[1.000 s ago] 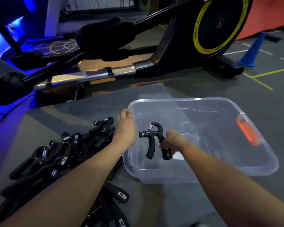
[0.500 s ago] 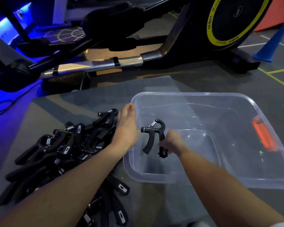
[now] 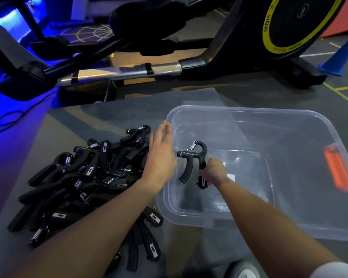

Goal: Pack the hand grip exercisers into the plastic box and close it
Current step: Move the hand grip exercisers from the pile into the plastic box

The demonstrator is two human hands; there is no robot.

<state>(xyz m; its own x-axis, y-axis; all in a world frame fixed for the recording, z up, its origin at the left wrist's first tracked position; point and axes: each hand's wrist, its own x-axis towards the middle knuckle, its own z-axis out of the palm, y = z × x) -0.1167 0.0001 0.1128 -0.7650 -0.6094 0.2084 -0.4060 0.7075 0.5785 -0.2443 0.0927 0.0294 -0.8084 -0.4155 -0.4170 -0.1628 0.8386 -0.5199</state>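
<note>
Grey gym flooring (image 3: 113, 109) is backed by an elliptical trainer (image 3: 189, 47), with a clear plastic box (image 3: 289, 223) lying open beside a heap of hand grip exercisers (image 3: 84, 173). One exerciser (image 3: 193, 161) is gripped by the right hand (image 3: 213, 172) just above the box floor, judged the first placement; the left hand (image 3: 161, 155) is held flat and empty at the rim. Release inside is called for next.

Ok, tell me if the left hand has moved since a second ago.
No, not noticeably. The left hand still hovers open beside the left rim of the plastic box, fingertips near its far-left corner as before.

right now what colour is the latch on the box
Orange, on the clear box's right end: latch, seen in the head view.
</note>
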